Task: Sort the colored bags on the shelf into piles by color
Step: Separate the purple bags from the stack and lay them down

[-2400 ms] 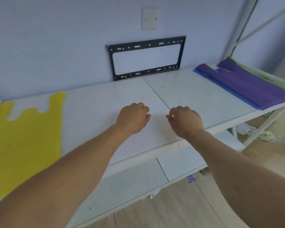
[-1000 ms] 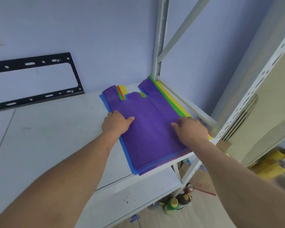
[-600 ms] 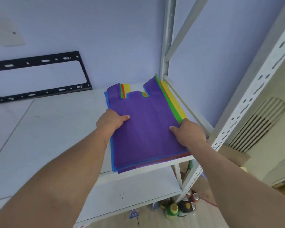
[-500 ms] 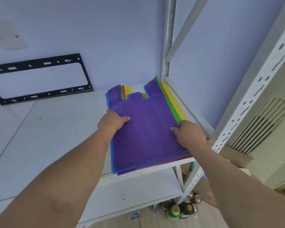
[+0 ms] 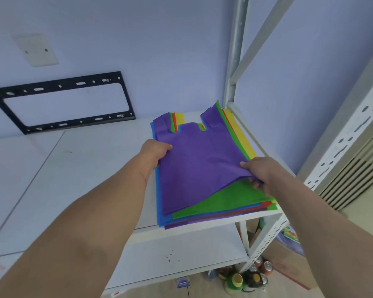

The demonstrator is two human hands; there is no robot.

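Head view: the right hand (image 5: 265,173) pinches the near corner of the top purple bag (image 5: 198,160), peeling it off the green bag (image 5: 228,198) beneath; the left hand (image 5: 155,151) grips its opposite edge. The mixed stack (image 5: 202,221) lies at the shelf (image 5: 95,168) end. Next, probably lift this thin, matte, floppy sheet free without dragging others.

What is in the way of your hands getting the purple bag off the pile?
Nothing visible. The right hand already pinches the purple bag at its lifted corner, the left hand holds its other edge, and it lies on top, above the green bag.
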